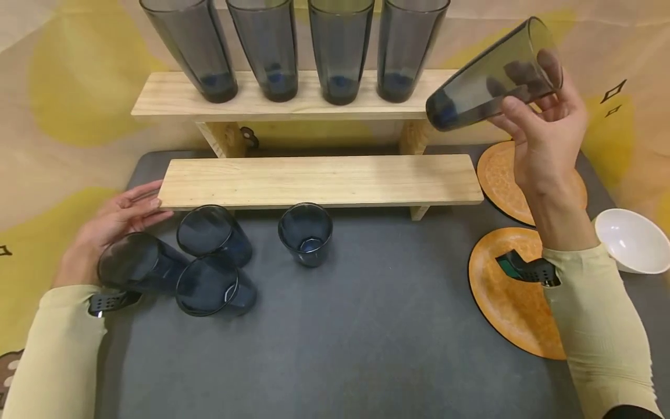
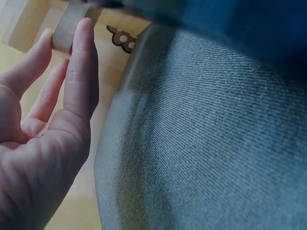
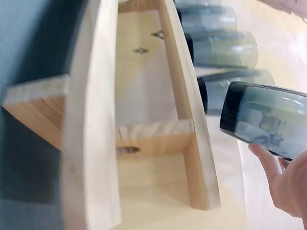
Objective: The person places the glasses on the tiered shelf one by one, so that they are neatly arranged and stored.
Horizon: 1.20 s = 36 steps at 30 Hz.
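My right hand (image 1: 552, 128) grips a tall grey-tinted drinking glass (image 1: 492, 78), tilted with its dark base toward the shelf. That base is close to the right end of the wooden two-tier shelf's upper board (image 1: 319, 110); the right wrist view shows the glass (image 3: 268, 120) beside the row standing there. Over on the left, my left hand (image 1: 117, 215) holds the left end of the lower board (image 1: 319, 181). Thumb and fingertips pinch its end (image 2: 72, 28) in the left wrist view. Several tall glasses (image 1: 340, 52) stand in a row on the upper board.
Three dark glasses, one of them a tumbler (image 1: 214, 285), cluster beside my left forearm. Another short glass (image 1: 306, 233) stands in front of the lower board. Orange round mats (image 1: 502, 285) and a white bowl (image 1: 633, 241) lie at right on the grey table (image 1: 366, 349).
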### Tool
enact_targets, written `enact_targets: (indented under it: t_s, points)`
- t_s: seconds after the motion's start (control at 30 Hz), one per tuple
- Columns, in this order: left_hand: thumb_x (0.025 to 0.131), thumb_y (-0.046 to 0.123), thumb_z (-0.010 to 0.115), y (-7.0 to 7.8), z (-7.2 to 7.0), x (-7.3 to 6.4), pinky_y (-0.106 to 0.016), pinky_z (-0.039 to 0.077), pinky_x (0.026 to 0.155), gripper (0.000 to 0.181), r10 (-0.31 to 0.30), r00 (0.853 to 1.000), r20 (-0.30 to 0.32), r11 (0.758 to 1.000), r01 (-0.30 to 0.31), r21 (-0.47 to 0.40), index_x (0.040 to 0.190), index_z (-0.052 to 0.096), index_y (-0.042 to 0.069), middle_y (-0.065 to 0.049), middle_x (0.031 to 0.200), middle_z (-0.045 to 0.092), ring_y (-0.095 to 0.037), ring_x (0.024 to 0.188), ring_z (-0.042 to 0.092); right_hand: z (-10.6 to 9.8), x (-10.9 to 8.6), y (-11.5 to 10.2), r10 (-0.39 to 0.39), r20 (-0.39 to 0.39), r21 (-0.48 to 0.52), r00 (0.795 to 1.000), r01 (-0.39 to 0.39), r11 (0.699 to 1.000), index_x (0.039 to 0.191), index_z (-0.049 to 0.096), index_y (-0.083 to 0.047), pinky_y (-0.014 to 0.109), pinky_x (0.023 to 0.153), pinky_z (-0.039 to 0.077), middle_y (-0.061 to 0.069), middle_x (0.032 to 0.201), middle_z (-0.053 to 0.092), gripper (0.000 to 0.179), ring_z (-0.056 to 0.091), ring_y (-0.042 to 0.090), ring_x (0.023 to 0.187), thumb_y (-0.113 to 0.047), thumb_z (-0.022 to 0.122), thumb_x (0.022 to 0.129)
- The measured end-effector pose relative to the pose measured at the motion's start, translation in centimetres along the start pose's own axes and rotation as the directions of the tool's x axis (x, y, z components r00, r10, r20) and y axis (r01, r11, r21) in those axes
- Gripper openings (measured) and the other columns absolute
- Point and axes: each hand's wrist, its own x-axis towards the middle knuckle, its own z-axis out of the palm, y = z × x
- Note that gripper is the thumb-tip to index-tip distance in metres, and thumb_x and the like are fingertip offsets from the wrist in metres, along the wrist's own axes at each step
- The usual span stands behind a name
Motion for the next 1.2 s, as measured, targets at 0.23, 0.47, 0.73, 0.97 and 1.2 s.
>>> enact_targets:
  t_s: [0.23, 0.47, 0.73, 0.97, 1.2]
  points:
    - [0.099, -0.015, 0.038, 0.1, -0.1, 0.3, -0.034, 0.060, 0.087, 0.044, 0.008, 0.999, 0.042, 0.999, -0.006, -0.052, 0.129, 0.061, 0.008, -0.012, 0.118, 0.066, -0.026, 0.100, 0.070, 0.5, 2.9, -0.2, 0.018, -0.044, -0.098, 0.999, -0.022, 0.995, 0.125, 0.059, 0.003, 0.040, 0.067, 0.063, 0.023, 0.110, 0.060, 0.061, 0.068, 0.033, 0.083, 0.026, 0.071, 0.070]
    - [0.099, -0.015, 0.039, 0.3, 0.0, 0.4, -0.033, 0.060, 0.086, 0.045, 0.023, 0.999, 0.022, 1.000, -0.023, -0.001, 0.129, 0.061, 0.009, -0.011, 0.118, 0.066, -0.024, 0.101, 0.069, 0.9, 5.1, 0.4, 0.025, -0.034, -0.248, 0.999, -0.033, 0.968, 0.125, 0.063, -0.003, 0.038, 0.072, 0.063, 0.017, 0.110, 0.059, 0.061, 0.065, 0.029, 0.093, 0.016, 0.079, 0.069]
    - [0.099, -0.014, 0.039, 0.2, 0.1, 0.2, -0.032, 0.060, 0.086, 0.045, -0.001, 1.000, 0.020, 1.000, 0.002, -0.011, 0.128, 0.062, 0.011, -0.010, 0.117, 0.067, -0.025, 0.100, 0.070, 1.8, 6.4, 0.7, 0.006, 0.082, -0.506, 0.997, 0.036, 0.862, 0.129, 0.064, -0.010, 0.024, 0.084, 0.059, 0.012, 0.111, 0.066, 0.064, 0.064, 0.023, 0.094, 0.003, 0.085, 0.070]
    - [0.098, -0.016, 0.038, 0.3, 0.2, 0.4, -0.033, 0.060, 0.087, 0.046, -0.007, 0.999, 0.049, 0.998, 0.010, -0.063, 0.129, 0.062, 0.008, -0.011, 0.119, 0.067, -0.026, 0.100, 0.070, 2.9, 6.8, 0.7, 0.015, 0.108, -0.728, 0.994, 0.069, 0.683, 0.137, 0.058, -0.019, 0.023, 0.100, 0.053, 0.006, 0.124, 0.064, 0.070, 0.065, 0.018, 0.106, -0.004, 0.084, 0.074]
    - [0.098, -0.016, 0.038, 0.4, -0.1, 0.4, -0.033, 0.060, 0.087, 0.047, -0.010, 0.998, 0.057, 0.999, 0.013, -0.050, 0.129, 0.063, 0.009, -0.010, 0.120, 0.067, -0.026, 0.101, 0.070, 3.0, 6.8, 0.7, 0.026, 0.096, -0.750, 0.995, 0.055, 0.659, 0.138, 0.057, -0.020, 0.024, 0.100, 0.053, 0.005, 0.124, 0.064, 0.069, 0.065, 0.018, 0.106, -0.005, 0.083, 0.075]
